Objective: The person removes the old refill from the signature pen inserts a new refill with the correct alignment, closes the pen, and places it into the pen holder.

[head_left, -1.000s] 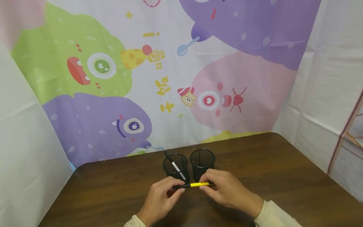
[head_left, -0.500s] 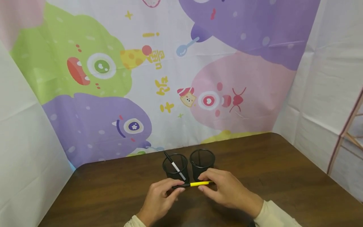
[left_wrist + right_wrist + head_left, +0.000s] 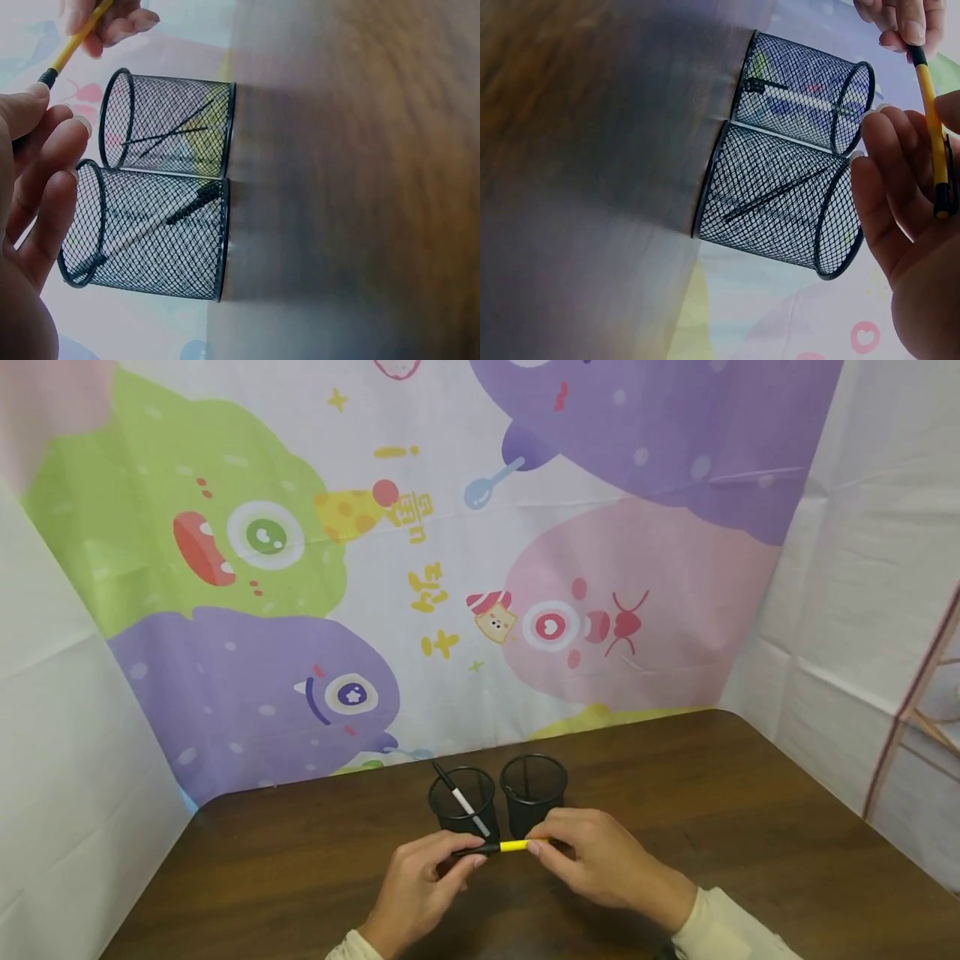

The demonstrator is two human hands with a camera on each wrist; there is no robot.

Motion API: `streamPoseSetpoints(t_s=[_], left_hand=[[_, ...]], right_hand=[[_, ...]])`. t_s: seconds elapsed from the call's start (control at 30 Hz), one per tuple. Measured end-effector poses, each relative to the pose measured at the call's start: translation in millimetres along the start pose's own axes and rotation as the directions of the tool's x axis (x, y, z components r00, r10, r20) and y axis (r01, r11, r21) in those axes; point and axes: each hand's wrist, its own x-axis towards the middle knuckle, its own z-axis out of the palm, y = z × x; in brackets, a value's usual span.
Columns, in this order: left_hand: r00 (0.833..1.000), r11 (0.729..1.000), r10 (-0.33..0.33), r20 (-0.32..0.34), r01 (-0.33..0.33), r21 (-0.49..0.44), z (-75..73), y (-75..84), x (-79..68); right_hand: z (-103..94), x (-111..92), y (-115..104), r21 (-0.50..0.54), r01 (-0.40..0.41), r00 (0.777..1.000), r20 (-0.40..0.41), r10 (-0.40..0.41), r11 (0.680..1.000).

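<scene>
A yellow ballpoint pen [image 3: 514, 846] with a black grip section lies level between the two hands, in front of two mesh cups. My left hand [image 3: 420, 881] pinches its black end between thumb and fingers. At the other end, my right hand [image 3: 600, 856] pinches the yellow barrel with thumb and forefinger. The right wrist view shows the pen's black clip [image 3: 950, 169] near the palm. Behind the left hand stands the left black mesh cup [image 3: 442, 814], with a black-and-white marker [image 3: 465, 806] leaning in it. The right black mesh cup [image 3: 525, 814] stands close beside it, partly hidden by the right hand.
Both cups stand on a dark brown wooden table [image 3: 300, 877]. A cartoon-printed cloth [image 3: 450, 693] hangs along the table's far edge, and white cloth [image 3: 810, 635] closes in the sides. Thin dark lines [image 3: 172, 133] cross in the right cup; their kind is unclear.
The right fingertips have shifted slightly along the barrel, and less of its yellow part shows between the hands. The left hand keeps its pinch; cups and marker stay put.
</scene>
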Motion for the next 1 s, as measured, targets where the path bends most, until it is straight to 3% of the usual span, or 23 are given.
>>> streamPoseSetpoints(t_s=[0.43,0.67,1.0], left_hand=[[0.996,0.994,-0.093,0.010,0.093,-0.054,0.5,2.5,-1.4],[0.997,0.997,-0.074,-0.009,0.074,-0.022,2.6,2.4,-0.7],[0.994,0.994,-0.103,0.025,0.104,-0.034,-0.5,1.5,-0.6]], right_hand=[[0.6,-1.1,-0.3,0.014,0.019,1.000,0.002,-0.019,1.000],[-0.1,-0.1,-1.5,-0.010,0.021,1.000,-0.007,-0.021,1.000],[-0.3,0.6,-2.6,-0.018,0.018,1.000,-0.002,-0.018,1.000]])
